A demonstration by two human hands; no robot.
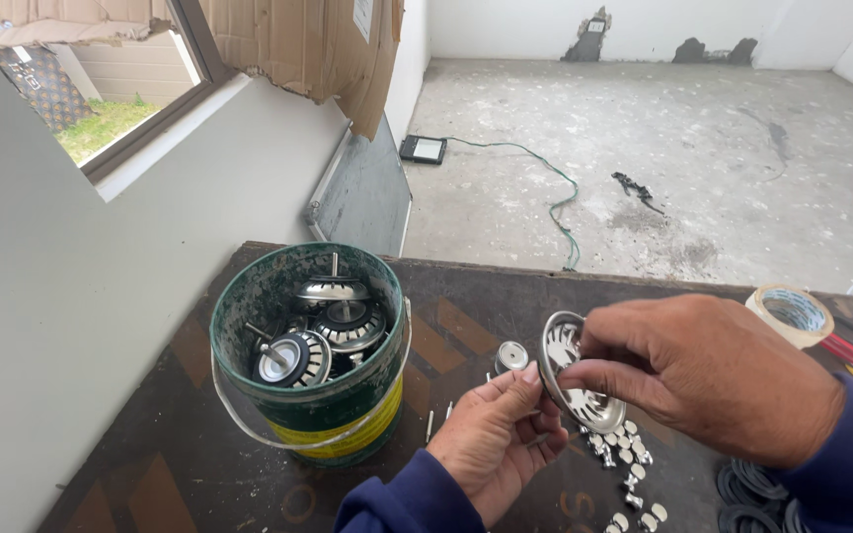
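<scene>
My right hand (708, 375) grips a shiny metal sink strainer basket (573, 373) by its rim, tilted on edge above the dark board. My left hand (498, 434) sits just below it, thumb and fingertips pinching at the strainer's underside; whatever small part they hold is hidden. Both wrists wear blue sleeves. A small round metal cap (511, 355) lies on the board just left of the strainer. Several small shiny knobs (626, 464) are scattered under and to the right of my hands.
A green bucket (293, 395) with several strainer plugs stands at the left of the dark board (180, 444). A tape roll (793, 314) and black rubber rings (752, 489) are at the right. Beyond lie a concrete floor, a green cable (557, 197) and a leaning panel (362, 192).
</scene>
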